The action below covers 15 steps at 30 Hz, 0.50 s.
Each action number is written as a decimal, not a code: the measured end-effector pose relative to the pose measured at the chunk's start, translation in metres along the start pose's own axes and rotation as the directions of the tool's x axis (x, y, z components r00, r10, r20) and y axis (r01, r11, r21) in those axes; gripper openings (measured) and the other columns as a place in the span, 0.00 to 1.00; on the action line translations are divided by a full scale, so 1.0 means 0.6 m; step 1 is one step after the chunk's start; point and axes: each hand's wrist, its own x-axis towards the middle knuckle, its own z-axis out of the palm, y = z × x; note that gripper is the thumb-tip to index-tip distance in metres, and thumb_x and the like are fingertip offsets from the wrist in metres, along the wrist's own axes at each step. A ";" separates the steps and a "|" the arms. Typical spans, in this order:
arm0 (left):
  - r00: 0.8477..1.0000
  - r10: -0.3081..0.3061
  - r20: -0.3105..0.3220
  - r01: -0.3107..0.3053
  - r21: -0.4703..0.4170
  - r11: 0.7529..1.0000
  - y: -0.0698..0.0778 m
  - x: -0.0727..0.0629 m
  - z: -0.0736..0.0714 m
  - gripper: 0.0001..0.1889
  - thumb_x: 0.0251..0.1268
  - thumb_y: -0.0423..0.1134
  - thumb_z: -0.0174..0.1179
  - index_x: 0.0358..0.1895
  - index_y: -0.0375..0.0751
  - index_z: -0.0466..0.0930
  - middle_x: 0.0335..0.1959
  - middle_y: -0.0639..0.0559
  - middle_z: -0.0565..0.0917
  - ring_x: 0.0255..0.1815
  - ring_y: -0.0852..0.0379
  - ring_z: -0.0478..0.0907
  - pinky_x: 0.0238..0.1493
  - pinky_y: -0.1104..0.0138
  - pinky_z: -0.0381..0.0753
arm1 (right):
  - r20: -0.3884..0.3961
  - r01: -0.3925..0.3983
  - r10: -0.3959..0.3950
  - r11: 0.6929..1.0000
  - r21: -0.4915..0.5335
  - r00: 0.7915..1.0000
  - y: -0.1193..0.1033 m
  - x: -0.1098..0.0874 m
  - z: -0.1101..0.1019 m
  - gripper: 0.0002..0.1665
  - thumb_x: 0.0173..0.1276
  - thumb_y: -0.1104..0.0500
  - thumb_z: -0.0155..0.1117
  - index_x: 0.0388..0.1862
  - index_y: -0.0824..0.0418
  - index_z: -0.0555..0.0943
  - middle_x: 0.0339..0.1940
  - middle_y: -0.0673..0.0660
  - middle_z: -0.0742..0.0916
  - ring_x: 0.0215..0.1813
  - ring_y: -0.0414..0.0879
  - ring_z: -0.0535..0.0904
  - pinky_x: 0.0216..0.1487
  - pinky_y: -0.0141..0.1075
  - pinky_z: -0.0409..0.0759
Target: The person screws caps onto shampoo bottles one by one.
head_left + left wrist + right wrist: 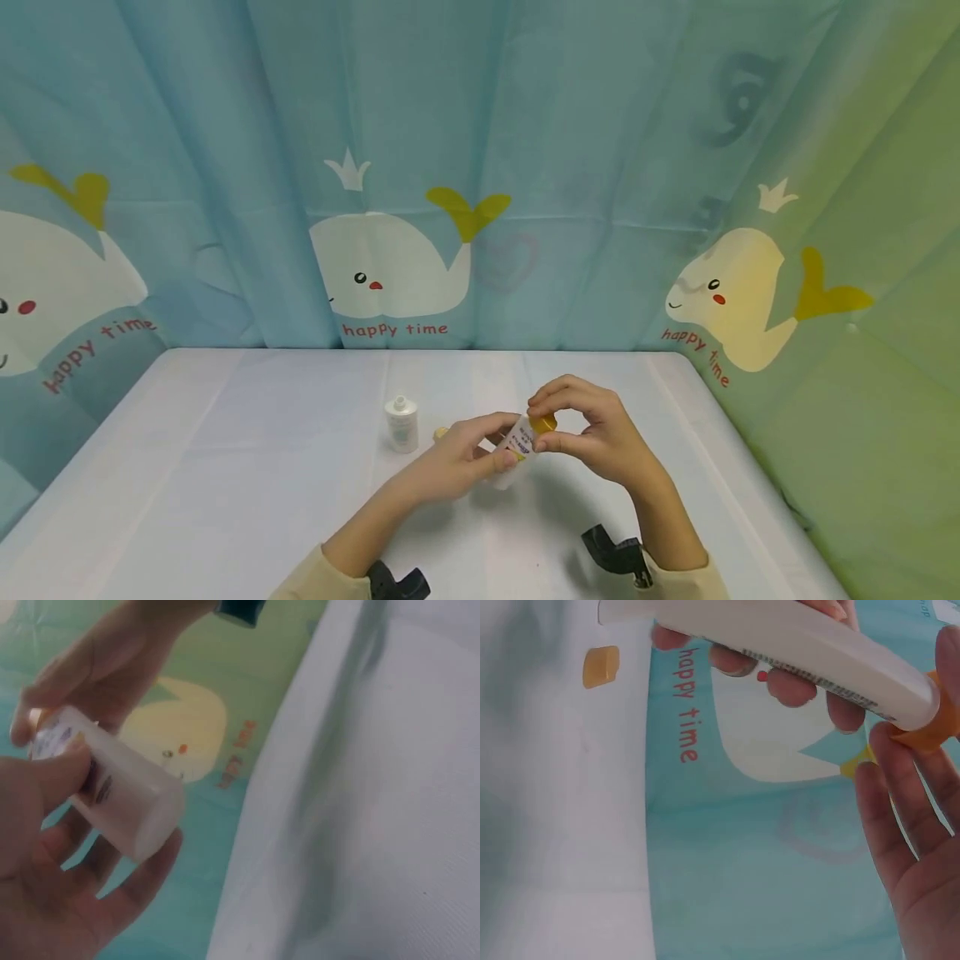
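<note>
A white bottle (514, 442) with printed text is held tilted above the table, its orange cap (543, 423) toward the upper right. My left hand (459, 460) grips the bottle's body, thumb across the label and fingers behind, as the left wrist view shows. My right hand (592, 425) pinches the orange cap between thumb and fingers; in the right wrist view the cap (930, 724) sits against the bottle's end. To the left stands a second white bottle (402, 427), upright, with its nozzle bare. A yellow-orange cap (601, 667) lies on the table, mostly hidden behind my left hand in the head view.
The white-covered table (247, 467) spreads out on all sides of the hands. Behind it hangs a blue curtain (570, 275) printed with whales, and a green curtain (885, 417) runs along the right side. Black wrist mounts (617, 552) sit at both cuffs.
</note>
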 end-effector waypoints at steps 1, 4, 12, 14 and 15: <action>1.000 0.006 -0.011 -0.005 0.022 1.000 0.001 0.000 0.002 0.21 0.75 0.44 0.56 0.67 0.45 0.72 0.49 0.55 0.83 0.50 0.61 0.77 0.48 0.67 0.84 | -0.012 0.005 -0.005 1.000 -0.006 1.000 0.001 0.001 0.001 0.19 0.53 0.57 0.79 0.43 0.60 0.85 0.42 0.57 0.86 0.45 0.46 0.82 0.44 0.32 0.82; 0.999 0.022 -0.041 -0.019 0.069 0.997 0.001 0.000 0.006 0.21 0.75 0.44 0.57 0.67 0.45 0.71 0.48 0.56 0.82 0.49 0.60 0.78 0.48 0.67 0.83 | -0.038 0.000 0.000 1.000 -0.021 0.999 0.002 0.001 0.004 0.18 0.55 0.54 0.77 0.42 0.59 0.85 0.40 0.55 0.86 0.42 0.45 0.81 0.41 0.31 0.81; 0.990 0.070 -0.124 -0.038 0.246 0.969 0.004 -0.002 0.016 0.20 0.73 0.46 0.59 0.64 0.47 0.71 0.50 0.59 0.80 0.46 0.62 0.77 0.48 0.68 0.81 | -0.084 -0.090 0.082 0.991 -0.096 0.993 -0.002 0.000 0.013 0.17 0.50 0.58 0.82 0.38 0.52 0.84 0.32 0.48 0.82 0.34 0.40 0.77 0.35 0.31 0.80; 0.982 0.104 -0.156 -0.040 0.365 0.930 0.005 -0.004 0.017 0.20 0.72 0.47 0.61 0.62 0.47 0.72 0.50 0.59 0.80 0.45 0.63 0.75 0.47 0.68 0.80 | -0.100 -0.131 0.119 0.983 -0.130 0.988 -0.003 0.001 0.017 0.18 0.49 0.61 0.83 0.36 0.51 0.83 0.31 0.46 0.81 0.33 0.39 0.76 0.33 0.33 0.79; 0.977 0.128 -0.174 -0.041 0.431 0.901 0.005 -0.004 0.018 0.20 0.71 0.47 0.61 0.62 0.47 0.73 0.49 0.59 0.80 0.44 0.63 0.74 0.45 0.69 0.80 | -0.111 -0.152 0.136 0.977 -0.150 0.984 -0.004 0.001 0.020 0.19 0.48 0.62 0.83 0.36 0.51 0.83 0.30 0.46 0.81 0.33 0.39 0.76 0.33 0.33 0.79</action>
